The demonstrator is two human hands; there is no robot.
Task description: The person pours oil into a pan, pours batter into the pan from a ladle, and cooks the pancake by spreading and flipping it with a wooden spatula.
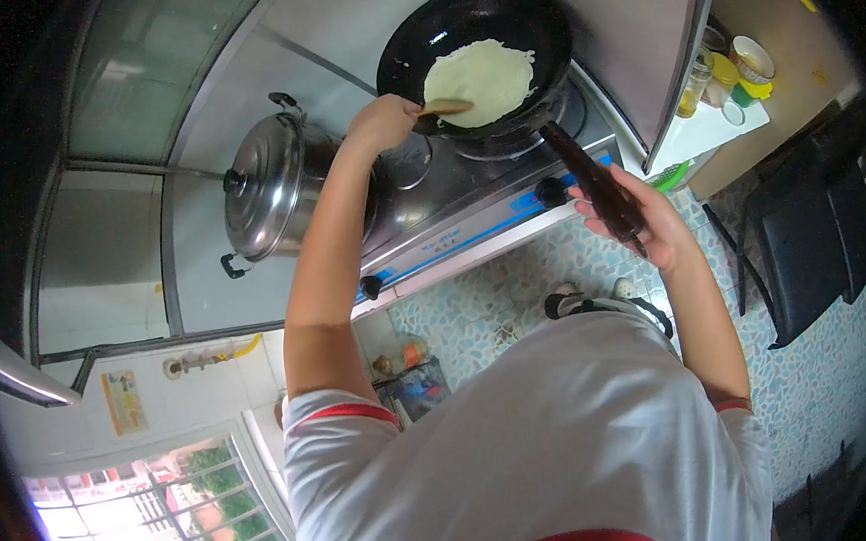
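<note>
The left hand (382, 124) was clamped on a flat, light-brown wooden spatula (449, 107), though most of its fingers were hidden, so can't say more there. The blade overlapped the edge of a thin, pale-yellow round pancake (482, 80), which lay toward the near rim of a deep black round wok (405, 61). That wok was at the right end of a silver metal stove (477, 183). The right hand (659, 222) had its fingers curled around a long dark-brown handle (592, 184) past the front edge, near 1 of 2 round black knobs (552, 192).
</note>
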